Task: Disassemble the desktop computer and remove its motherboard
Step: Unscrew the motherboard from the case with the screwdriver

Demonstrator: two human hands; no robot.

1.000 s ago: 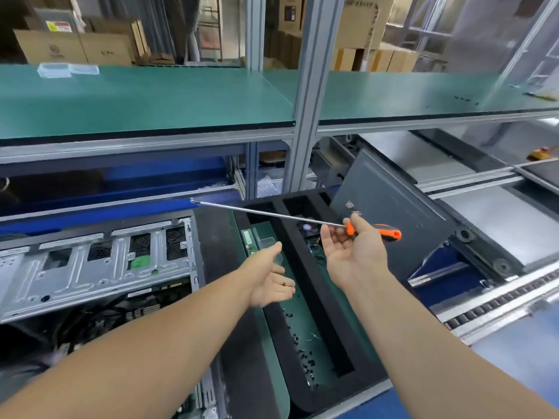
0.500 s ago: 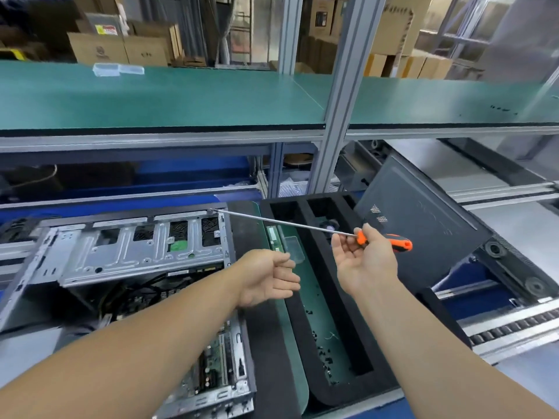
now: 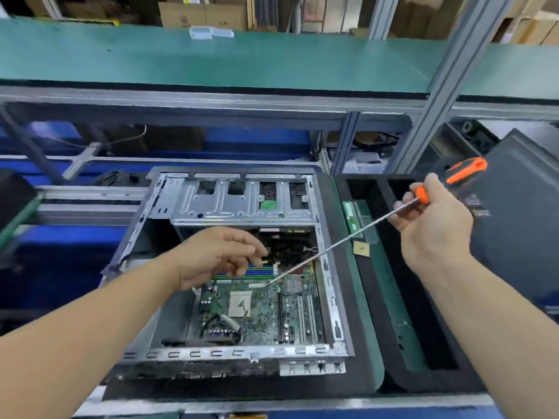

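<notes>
Case (image 3: 242, 207) open, motherboard (image 3: 260, 309) still seated inside. Right hand (image 3: 435, 225) gripping screwdriver (image 3: 341, 241), tip at board; left hand (image 3: 220, 258) loosely curled, holding nothing. Screws pending.

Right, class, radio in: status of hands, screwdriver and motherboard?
Right hand grips screwdriver, tip near motherboard. Left hand hovers, empty. Cables crowd the board.

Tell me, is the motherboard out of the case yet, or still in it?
Still in. The motherboard lies flat on the floor of the open case, with the screwdriver tip reaching down to it.
</notes>
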